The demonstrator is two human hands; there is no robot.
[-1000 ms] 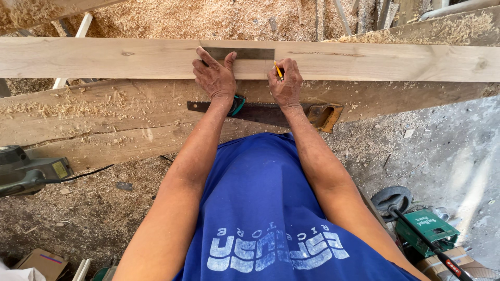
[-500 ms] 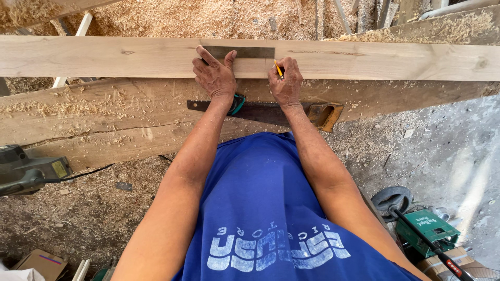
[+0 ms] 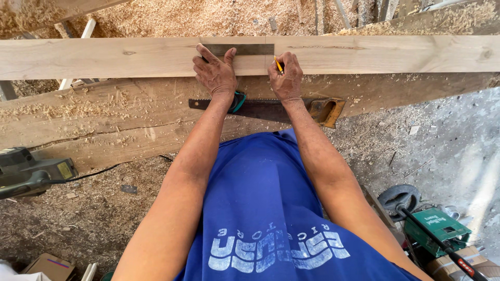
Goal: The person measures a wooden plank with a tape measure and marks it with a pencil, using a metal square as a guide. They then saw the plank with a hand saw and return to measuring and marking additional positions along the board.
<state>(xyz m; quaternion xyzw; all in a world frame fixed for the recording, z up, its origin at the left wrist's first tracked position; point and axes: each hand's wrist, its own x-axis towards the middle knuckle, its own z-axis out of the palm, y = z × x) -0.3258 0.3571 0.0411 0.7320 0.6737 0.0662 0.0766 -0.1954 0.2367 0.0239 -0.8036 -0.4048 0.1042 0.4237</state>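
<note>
Head view, looking straight down: the left hand [image 3: 216, 73] lies flat, fingers spread, pressing a metal square [image 3: 245, 50] onto a long pale plank [image 3: 120, 57] that runs across the top of the picture. The right hand [image 3: 285, 77] is curled around a yellow pencil [image 3: 278, 64], with its tip at the right end of the square's blade, where a thin dark line crosses the plank. The plank rests on a rougher, broader beam [image 3: 104, 119] dusted with sawdust. A handsaw [image 3: 271, 107] with a wooden handle lies along that beam just under both wrists, apart from the hands. The square looks like thin, stiff steel: light, smooth and likely to slide on planed wood, so it is best held as shown, with a flat palm and spread fingers bearing down on the blade, well back from the marking edge. The pencil is light and brittle at the tip, so a close pinch near the point suits it. The plank looks heavy and rigid, unlikely to shift under hand pressure, and would probably need both hands, set wide apart, to lift. A power tool [image 3: 26, 171] with a cord sits on the sawdust-covered ground at lower left, and a green box [image 3: 436, 229] at lower right.
</note>
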